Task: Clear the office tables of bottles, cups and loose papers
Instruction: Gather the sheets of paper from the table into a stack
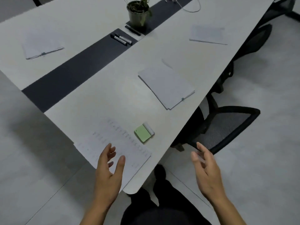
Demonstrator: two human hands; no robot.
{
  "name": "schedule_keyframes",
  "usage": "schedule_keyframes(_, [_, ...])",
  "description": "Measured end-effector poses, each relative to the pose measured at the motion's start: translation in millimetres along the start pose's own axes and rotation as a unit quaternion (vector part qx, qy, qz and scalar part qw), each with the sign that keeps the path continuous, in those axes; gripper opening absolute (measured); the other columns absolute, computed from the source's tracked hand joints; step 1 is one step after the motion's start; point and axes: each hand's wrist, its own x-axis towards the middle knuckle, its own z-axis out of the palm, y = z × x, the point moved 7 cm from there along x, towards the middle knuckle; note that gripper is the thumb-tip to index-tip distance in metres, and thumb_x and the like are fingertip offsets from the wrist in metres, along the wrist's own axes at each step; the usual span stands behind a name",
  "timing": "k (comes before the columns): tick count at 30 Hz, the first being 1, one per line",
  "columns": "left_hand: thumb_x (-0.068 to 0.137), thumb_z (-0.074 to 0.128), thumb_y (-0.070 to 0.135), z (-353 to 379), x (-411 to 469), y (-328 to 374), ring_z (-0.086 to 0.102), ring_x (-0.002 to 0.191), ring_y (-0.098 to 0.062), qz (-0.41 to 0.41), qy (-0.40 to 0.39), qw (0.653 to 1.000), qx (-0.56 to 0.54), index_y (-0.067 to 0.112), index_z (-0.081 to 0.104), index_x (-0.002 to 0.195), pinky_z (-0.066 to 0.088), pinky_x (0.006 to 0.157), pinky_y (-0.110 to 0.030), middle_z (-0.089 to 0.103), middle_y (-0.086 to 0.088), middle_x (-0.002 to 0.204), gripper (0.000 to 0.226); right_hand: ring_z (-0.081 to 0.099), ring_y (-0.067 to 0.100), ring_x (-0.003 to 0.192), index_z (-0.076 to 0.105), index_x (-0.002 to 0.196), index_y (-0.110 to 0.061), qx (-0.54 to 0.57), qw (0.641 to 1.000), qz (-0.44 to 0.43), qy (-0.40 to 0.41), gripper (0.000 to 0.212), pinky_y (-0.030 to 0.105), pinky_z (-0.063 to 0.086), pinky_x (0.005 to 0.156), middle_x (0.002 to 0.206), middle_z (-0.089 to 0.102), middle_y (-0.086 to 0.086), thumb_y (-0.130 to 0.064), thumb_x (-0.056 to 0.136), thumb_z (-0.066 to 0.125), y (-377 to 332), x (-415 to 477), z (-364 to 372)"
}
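A loose printed sheet lies at the near corner of the white table, its left edge hanging over the table's side. My left hand hovers over this sheet, fingers relaxed and holding nothing. My right hand hangs open past the table's right edge, above the floor. A clipped paper stack lies mid-table on the right. Another clipped stack sits at the far left, and a third paper bundle at the far right. No bottles or cups are in view.
A green sticky-note pad with a white block beside it lies near the sheet. Markers and a potted plant sit on the dark centre strip. A black mesh chair stands at the right edge. A white cable lies far back.
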Motion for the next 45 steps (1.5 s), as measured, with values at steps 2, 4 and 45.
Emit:
schedule_keyframes(2, [0.092, 0.063, 0.029, 22, -5, 4, 0.053, 0.12, 0.0, -0.002, -0.018, 1.0, -0.003, 0.031, 0.041, 0.143, 0.045, 0.097, -0.029, 0.055, 0.02, 0.129, 0.055, 0.051, -0.017, 0.111, 0.045, 0.141, -0.038, 0.026, 0.999, 0.035, 0.029, 0.053, 0.02, 0.043, 0.093, 0.133, 0.052, -0.017, -0.054, 0.09, 0.048, 26, -17, -27])
schedule_keyframes(4, [0.092, 0.064, 0.023, 48, -8, 18, 0.055, 0.115, 0.005, 0.006, -0.037, 0.999, -0.001, 0.034, 0.044, 0.138, 0.046, 0.095, -0.027, 0.057, 0.023, 0.124, 0.051, 0.05, -0.022, 0.109, 0.049, 0.14, -0.034, 0.059, 0.994, 0.057, 0.067, 0.057, 0.016, 0.043, 0.09, 0.132, 0.055, -0.018, -0.054, 0.087, 0.051, 45, -28, -56])
schedule_keyframes(45, [0.094, 0.063, 0.019, 809, 53, 399, 0.055, 0.12, -0.006, 0.144, -0.175, 0.974, 0.006, 0.026, 0.046, 0.141, 0.05, 0.09, -0.017, 0.054, 0.009, 0.132, 0.051, 0.053, -0.007, 0.115, 0.051, 0.135, -0.037, 0.088, 0.985, 0.01, 0.145, 0.045, 0.022, 0.045, 0.093, 0.133, 0.053, -0.016, -0.035, 0.092, 0.064, 213, 442, -666])
